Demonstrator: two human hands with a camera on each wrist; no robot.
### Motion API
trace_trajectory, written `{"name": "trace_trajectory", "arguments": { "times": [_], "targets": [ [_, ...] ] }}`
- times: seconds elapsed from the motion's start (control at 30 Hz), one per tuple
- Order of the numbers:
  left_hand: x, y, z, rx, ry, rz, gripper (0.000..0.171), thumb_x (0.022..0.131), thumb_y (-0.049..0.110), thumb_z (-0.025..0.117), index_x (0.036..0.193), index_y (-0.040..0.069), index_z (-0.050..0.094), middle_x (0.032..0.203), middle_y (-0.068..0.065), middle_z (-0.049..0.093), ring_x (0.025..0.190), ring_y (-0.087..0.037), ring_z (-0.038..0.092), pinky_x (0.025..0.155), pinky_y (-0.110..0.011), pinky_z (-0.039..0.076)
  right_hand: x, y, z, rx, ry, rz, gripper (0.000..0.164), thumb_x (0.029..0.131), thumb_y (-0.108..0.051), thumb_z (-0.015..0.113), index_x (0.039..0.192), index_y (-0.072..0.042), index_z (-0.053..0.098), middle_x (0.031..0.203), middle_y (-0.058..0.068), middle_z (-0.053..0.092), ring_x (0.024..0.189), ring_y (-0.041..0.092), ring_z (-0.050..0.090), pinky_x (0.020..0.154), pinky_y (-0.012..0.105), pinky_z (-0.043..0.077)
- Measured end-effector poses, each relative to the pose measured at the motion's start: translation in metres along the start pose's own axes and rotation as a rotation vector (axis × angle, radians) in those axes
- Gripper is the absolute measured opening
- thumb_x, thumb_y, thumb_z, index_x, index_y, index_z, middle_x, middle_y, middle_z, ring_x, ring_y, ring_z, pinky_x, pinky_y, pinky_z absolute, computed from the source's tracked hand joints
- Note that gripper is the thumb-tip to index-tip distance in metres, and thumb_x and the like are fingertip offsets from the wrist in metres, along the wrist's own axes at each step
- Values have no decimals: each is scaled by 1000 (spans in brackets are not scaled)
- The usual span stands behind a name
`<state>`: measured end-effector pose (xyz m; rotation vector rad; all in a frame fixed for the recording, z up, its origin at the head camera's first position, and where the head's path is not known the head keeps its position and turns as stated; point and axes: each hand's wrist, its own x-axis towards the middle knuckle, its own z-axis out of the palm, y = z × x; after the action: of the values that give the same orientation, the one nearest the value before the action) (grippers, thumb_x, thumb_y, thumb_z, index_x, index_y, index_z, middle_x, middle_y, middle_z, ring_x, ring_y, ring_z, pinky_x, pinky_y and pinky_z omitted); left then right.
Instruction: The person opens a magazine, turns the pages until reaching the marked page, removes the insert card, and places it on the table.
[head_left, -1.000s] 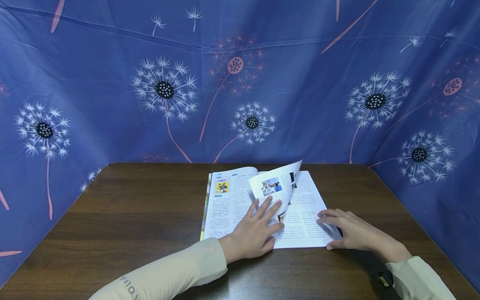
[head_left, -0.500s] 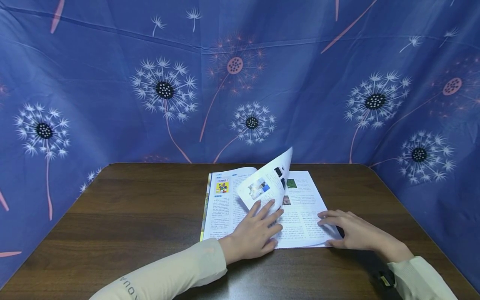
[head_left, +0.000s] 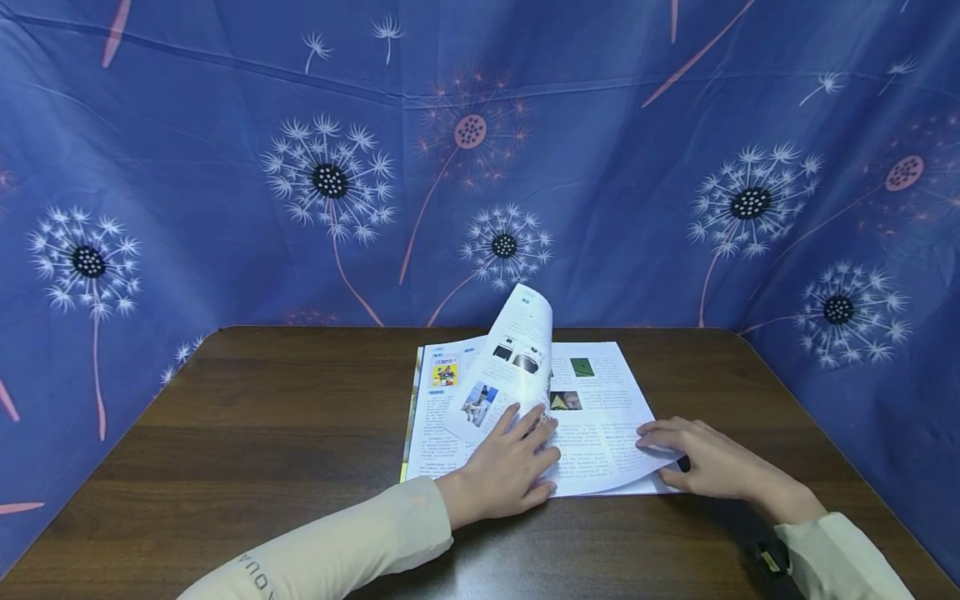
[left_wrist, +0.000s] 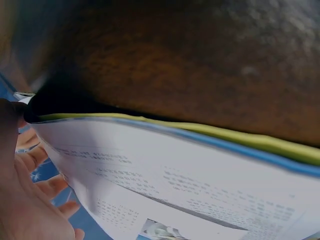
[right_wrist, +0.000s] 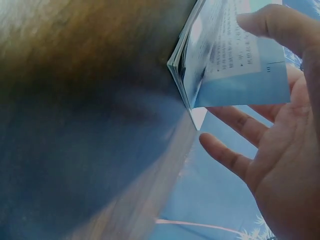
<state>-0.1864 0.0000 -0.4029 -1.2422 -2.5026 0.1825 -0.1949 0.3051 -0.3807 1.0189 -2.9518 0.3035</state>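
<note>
At the left, the brown table (head_left: 247, 433) runs as a wide stretch of wood from its slanting left edge to the open magazine (head_left: 570, 454), which lies near the middle, its far edge short of the table's far edge. A blue dandelion cloth (head_left: 187, 150) rises behind. The left sleeve (head_left: 352, 533) comes in from the near left, and the left hand (head_left: 504, 475) rests palm down near the fold at the magazine's near edge, fingers spread and grasping nothing, touching the foot of a curling leaf (head_left: 517, 358) that arches up over the left page. Farther right, the right page (head_left: 618, 446) lifts at its near right corner, where the right hand (head_left: 697, 462) holds it between thumb and fingers, wrist beyond the magazine's right edge. More wood lies between that edge and the table's slanting right edge.
</note>
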Motion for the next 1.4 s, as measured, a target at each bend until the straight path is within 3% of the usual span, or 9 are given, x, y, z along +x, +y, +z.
{"name": "trace_trajectory", "arguments": {
  "times": [0.4, 0.6, 0.9, 1.07, 1.4],
  "targets": [
    [-1, 1, 0, -14, -7, -24, 41, 89, 54, 41, 110, 23, 55, 126, -3, 51, 126, -28, 40, 106, -47, 27, 2, 4, -2, -75, 159, -72, 34, 65, -13, 75, 98, -14, 69, 104, 1, 67, 95, 23, 61, 78, 46, 47],
    [-1, 2, -1, -50, -56, -47, 45, 89, 56, 39, 112, 22, 56, 117, -3, 57, 121, -26, 45, 104, -46, 29, 4, 4, -1, -115, 243, -105, 31, 63, -14, 76, 94, -15, 70, 99, -2, 67, 91, 19, 62, 76, 43, 46],
    [-1, 4, -2, -81, -57, -81, 49, 86, 61, 40, 111, 22, 55, 113, -3, 59, 113, -27, 51, 100, -48, 33, 6, 2, -4, -122, 274, -80, 29, 64, -15, 77, 91, -17, 69, 98, -1, 67, 90, 20, 61, 76, 44, 43],
    [0, 7, -2, -51, -58, -103, 57, 84, 65, 38, 114, 20, 55, 111, -3, 60, 108, -27, 53, 94, -46, 37, 7, 2, -6, -122, 284, -62, 28, 63, -15, 76, 90, -17, 69, 97, -1, 68, 90, 20, 61, 76, 44, 43],
    [2, 13, 2, -8, -7, -139, 60, 81, 70, 40, 105, 18, 58, 93, -2, 60, 92, -24, 54, 82, -41, 40, 9, -1, -10, -128, 307, -58, 29, 63, -16, 77, 91, -15, 70, 98, 0, 68, 92, 22, 61, 79, 45, 41]
  ]
}}
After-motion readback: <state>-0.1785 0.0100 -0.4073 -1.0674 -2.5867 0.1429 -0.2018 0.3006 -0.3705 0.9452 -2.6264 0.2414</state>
